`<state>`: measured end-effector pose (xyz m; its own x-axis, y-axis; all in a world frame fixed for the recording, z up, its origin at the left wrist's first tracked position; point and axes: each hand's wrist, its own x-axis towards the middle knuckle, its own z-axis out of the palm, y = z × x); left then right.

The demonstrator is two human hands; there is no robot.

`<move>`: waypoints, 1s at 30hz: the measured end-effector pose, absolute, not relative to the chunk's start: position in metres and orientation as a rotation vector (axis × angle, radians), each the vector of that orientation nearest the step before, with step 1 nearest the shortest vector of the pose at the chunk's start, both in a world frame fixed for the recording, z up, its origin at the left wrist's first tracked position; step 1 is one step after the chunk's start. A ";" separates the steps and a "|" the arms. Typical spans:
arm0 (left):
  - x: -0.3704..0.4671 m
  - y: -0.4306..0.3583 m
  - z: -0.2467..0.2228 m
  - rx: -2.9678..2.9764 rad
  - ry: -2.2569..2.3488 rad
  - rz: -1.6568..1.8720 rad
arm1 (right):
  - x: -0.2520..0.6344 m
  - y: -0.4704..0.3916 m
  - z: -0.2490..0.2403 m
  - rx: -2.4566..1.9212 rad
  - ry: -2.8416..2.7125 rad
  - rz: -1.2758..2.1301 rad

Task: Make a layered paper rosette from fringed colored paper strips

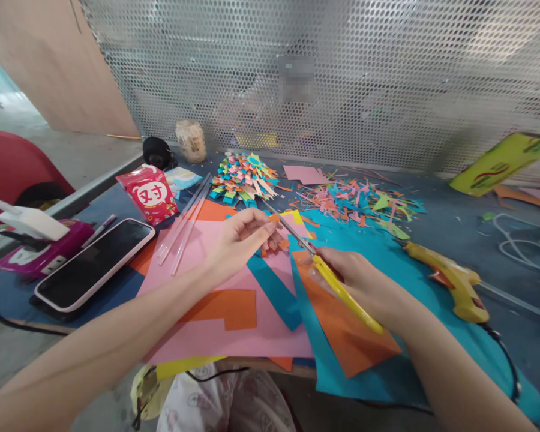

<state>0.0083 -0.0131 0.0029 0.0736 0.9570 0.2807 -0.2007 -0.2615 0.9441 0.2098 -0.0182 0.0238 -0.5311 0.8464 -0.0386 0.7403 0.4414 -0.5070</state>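
Note:
My right hand (351, 273) is closed round yellow-handled scissors (335, 291), their blades pointing up and left. Beside the blades, my left hand (252, 235) is closed in a pinch on a small orange paper piece (274, 219). More orange scraps lie just under its fingers. Below the hands are pink paper (198, 342), a blue paper strip (276, 294) and an orange strip (234, 309). Under my right hand, an orange sheet (342, 336) rests on a large blue sheet (337, 381).
Behind the hands stand a layered paper-fringe piece (243, 174) and a heap of paper shreds (355, 198). A yellow glue gun (450, 279) lies right. Left are clear glue sticks (186, 231), a red packet (148, 192), a phone (94, 264) and a purple power strip (49, 249).

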 end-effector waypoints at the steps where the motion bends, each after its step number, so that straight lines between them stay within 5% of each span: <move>1: 0.008 -0.013 0.003 1.303 0.852 1.415 | 0.210 -0.018 0.024 -1.394 -2.472 0.710; 30: 0.003 -0.010 0.001 1.255 0.885 1.461 | 0.214 -0.017 0.025 -1.393 -2.464 0.743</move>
